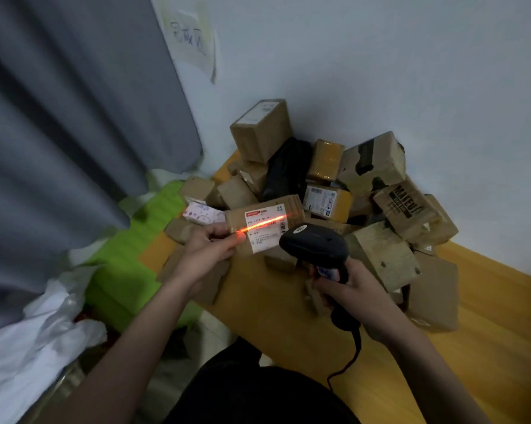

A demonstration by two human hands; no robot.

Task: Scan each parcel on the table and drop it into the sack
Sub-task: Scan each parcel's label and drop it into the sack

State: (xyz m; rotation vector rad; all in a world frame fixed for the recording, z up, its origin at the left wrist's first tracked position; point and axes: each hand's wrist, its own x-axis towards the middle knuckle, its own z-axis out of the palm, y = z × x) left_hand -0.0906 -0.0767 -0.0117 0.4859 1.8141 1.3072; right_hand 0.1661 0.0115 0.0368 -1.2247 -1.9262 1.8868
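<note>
My left hand [207, 249] grips a small brown cardboard parcel [290, 209] by its left end and holds it above the table with its white shipping label facing me. A red scan line runs across that label. My right hand [347, 290] holds a black corded barcode scanner [314, 244] by its handle, its head pointing at the label from just to the right. A pile of several brown parcels [368, 166] covers the far part of the wooden table [288, 304]. The green sack [129, 258] lies open to the left of the table, with parcels in it.
A grey curtain [68, 123] hangs on the left. White plastic sheeting [34, 335] lies at the lower left beside the sack. A pale wall [380, 62] stands behind the pile, with a paper note [190, 38] stuck on it. The scanner's cable [350, 359] trails across the table's near edge.
</note>
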